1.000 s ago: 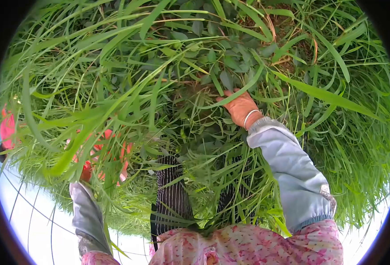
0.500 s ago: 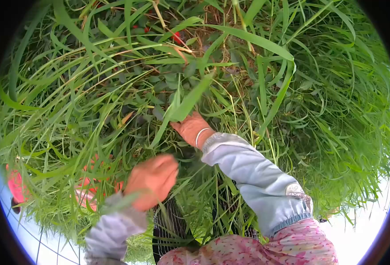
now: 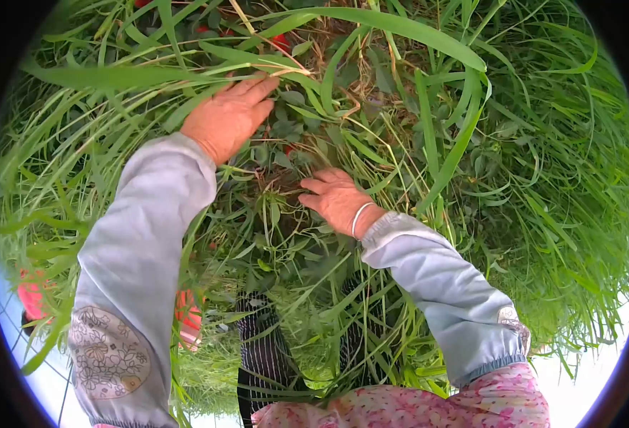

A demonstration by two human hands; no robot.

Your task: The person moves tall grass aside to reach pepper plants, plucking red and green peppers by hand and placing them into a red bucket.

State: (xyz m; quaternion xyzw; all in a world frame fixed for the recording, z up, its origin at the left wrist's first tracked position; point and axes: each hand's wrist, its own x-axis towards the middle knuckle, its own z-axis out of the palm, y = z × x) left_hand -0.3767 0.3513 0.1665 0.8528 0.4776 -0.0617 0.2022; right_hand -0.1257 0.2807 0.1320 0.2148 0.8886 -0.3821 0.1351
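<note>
My left hand (image 3: 230,118) reaches up into the grass at the upper left, its fingers apart and laid against the long blades and low leafy plants (image 3: 286,132). Nothing shows in its grasp. Lower and to the right, my right hand (image 3: 334,198), with a white bangle (image 3: 359,218) at the wrist, has its fingers spread among thin stems and leaves. It holds nothing that I can see. Between the hands lies a patch of tangled stems (image 3: 275,187). A small red thing (image 3: 289,150) shows among the leaves there.
Tall green grass (image 3: 543,178) surrounds the hands, with a broad blade (image 3: 400,30) arching across the top. More red (image 3: 280,41) shows near the top. My legs in striped dark trousers (image 3: 268,342) are below. Pinkish-red things (image 3: 188,321) sit at the lower left.
My left hand has moved up and forward from the lower left into the grass. My right hand has shifted slightly right and up, its fingers now spread and the broad blade beside it gone.
</note>
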